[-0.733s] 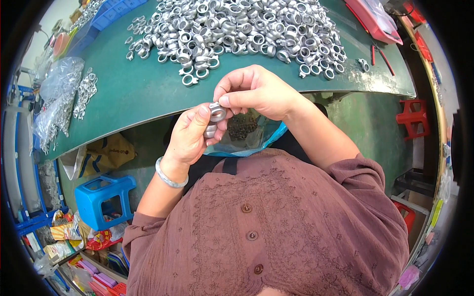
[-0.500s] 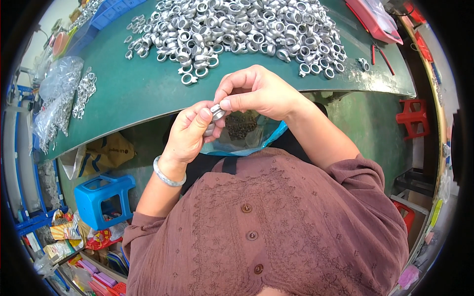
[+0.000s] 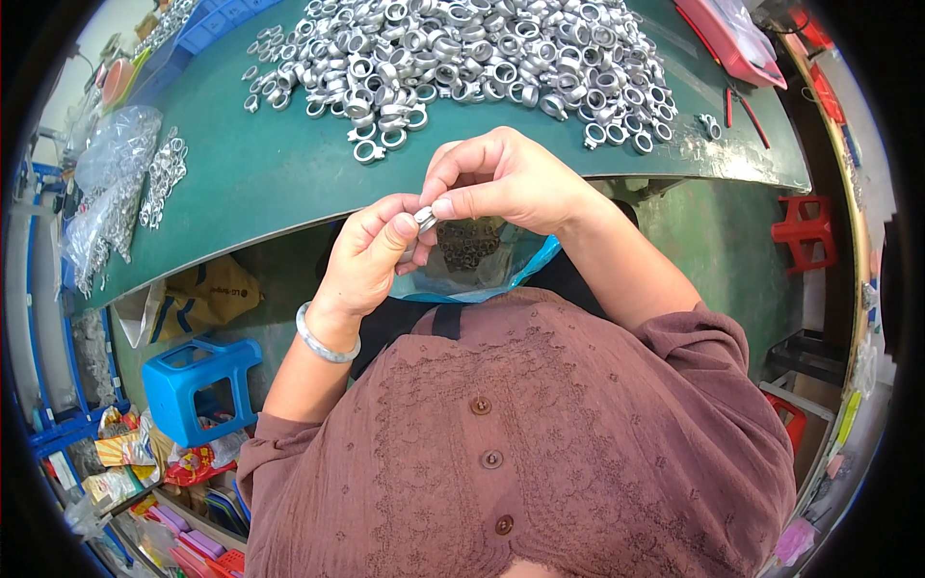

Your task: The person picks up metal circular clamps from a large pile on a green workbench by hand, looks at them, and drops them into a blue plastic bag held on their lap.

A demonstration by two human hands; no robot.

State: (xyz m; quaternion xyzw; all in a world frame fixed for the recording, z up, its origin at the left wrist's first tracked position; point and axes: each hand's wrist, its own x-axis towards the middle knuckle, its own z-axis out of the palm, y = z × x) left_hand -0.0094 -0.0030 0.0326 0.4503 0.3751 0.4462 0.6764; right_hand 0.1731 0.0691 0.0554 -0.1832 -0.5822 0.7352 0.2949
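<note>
Between my hands is a small silver metal ring clamp (image 3: 424,220), mostly covered by fingers. My left hand (image 3: 371,246) is closed round it, thumb on top, a pale bangle on the wrist. The thumb and forefinger of my right hand (image 3: 491,178) pinch at the clamp's upper edge; whether they hold a smaller part cannot be made out. Beyond my hands, a large heap of similar ring clamps (image 3: 462,58) covers the far part of the green table (image 3: 260,173). Under my hands, a bag with a blue rim (image 3: 535,265) holds dark small parts (image 3: 469,246).
Clear plastic bags of small metal parts (image 3: 116,183) lie at the table's left end, beside a small pile of metal pieces (image 3: 164,178). A pink tray (image 3: 732,43) and a red-handled tool (image 3: 752,118) lie at right. Stools stand below, one blue (image 3: 202,385), one red (image 3: 805,231).
The clamp has turned slightly in my left fingers and shows narrower now. My right fingertips have shifted a little against it; otherwise both hands keep their places.
</note>
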